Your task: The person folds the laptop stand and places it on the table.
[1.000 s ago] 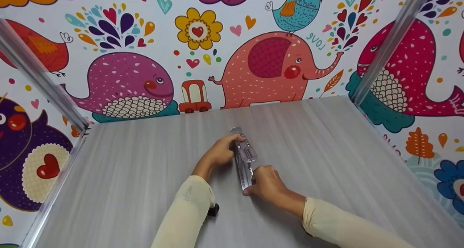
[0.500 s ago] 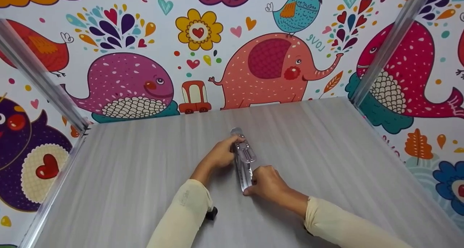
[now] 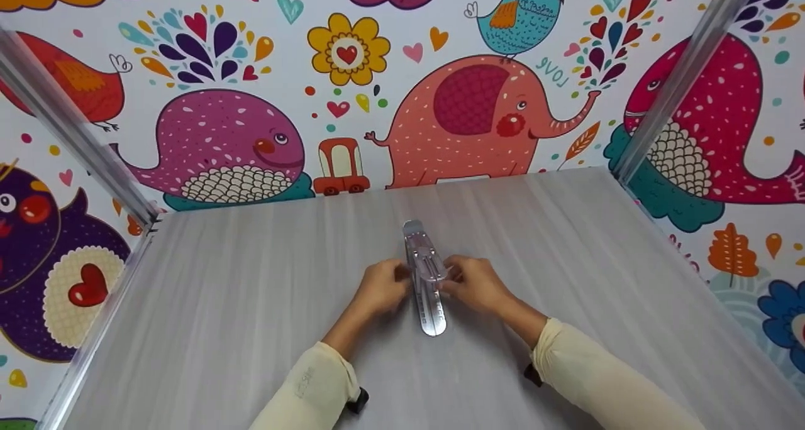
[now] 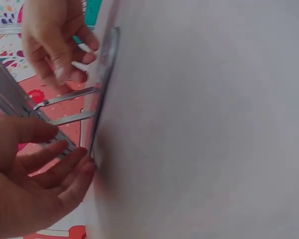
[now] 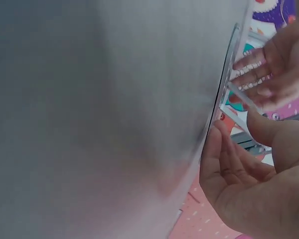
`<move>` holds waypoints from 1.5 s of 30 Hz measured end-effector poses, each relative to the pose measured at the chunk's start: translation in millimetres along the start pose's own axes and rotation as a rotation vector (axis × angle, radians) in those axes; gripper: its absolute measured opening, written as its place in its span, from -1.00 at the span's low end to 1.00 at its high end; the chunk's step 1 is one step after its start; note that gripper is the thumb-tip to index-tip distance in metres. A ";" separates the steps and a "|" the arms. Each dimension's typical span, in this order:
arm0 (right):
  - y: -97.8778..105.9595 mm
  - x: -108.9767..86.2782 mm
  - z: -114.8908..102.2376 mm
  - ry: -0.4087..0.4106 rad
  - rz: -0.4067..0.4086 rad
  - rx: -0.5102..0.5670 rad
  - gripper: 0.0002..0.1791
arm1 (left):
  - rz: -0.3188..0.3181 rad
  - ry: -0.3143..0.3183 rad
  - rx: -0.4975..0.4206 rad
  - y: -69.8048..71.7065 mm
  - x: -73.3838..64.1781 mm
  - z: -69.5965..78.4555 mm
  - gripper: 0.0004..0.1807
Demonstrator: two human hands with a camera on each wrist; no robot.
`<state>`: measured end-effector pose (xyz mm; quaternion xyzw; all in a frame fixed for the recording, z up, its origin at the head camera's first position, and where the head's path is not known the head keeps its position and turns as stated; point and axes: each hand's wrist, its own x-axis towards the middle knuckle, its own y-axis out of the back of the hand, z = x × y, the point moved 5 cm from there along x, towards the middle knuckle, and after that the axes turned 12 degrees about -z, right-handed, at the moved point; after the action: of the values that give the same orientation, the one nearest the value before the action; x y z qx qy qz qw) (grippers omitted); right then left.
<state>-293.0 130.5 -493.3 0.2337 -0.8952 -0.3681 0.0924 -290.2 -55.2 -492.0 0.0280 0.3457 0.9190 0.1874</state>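
Observation:
A folding metal stand [image 3: 433, 317] lies lengthwise on the table in the head view. Two struts [image 4: 70, 98] join its flat base [image 4: 108, 62] to a raised, slanting upper bar [image 4: 5, 89] in the left wrist view. On the left side, my left hand [image 3: 382, 285] has loosely bent fingers beside the stand, fingertips close to the base. My right hand [image 3: 481, 284] is opposite, relaxed fingers near the base's edge and thumb beside a strut in the right wrist view. Neither hand grips the stand. In the head view the upper bar partly covers the base's middle.
The grey wood-grain table [image 3: 251, 292] meets a wall [image 3: 402, 15] printed with cartoon animals. Metal posts [image 3: 75, 134] stand at the back corners. Black straps [image 3: 356, 400] show under the cream sleeves [image 3: 308, 386].
My right hand has let go of the stand's near end and moved up along its right side. My left hand has left the far part and slid nearer. The stand stays in place.

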 end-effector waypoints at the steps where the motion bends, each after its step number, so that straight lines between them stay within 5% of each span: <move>1: 1.0 1.9 0.7 0.006 0.012 -0.005 -0.77 | -0.008 -0.015 0.016 -2.6 -0.4 0.5 -0.81; 14: -6.4 17.1 0.6 0.063 0.022 -0.105 -0.90 | 0.026 -0.027 0.117 -10.7 4.3 1.6 -0.86; 27: -8.9 18.3 2.6 0.034 -0.018 0.015 -0.93 | 0.073 -0.025 0.146 -5.6 6.6 9.5 -0.81; 36: -3.8 21.5 -1.2 -0.018 0.077 -0.057 -0.93 | 0.135 0.062 0.181 -1.6 11.4 10.8 -0.84; 41: 0.7 27.1 -4.1 -0.025 0.126 -0.078 -0.97 | 0.174 -0.023 0.170 2.4 17.0 13.5 -0.84; 45: 3.0 32.1 -3.0 -0.073 0.128 0.031 -0.90 | 0.187 -0.052 0.116 6.5 21.3 12.5 -0.82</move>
<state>-321.1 114.9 -489.3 0.1641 -0.9167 -0.3557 0.0795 -309.8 -44.1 -480.0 0.0945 0.3893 0.9099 0.1078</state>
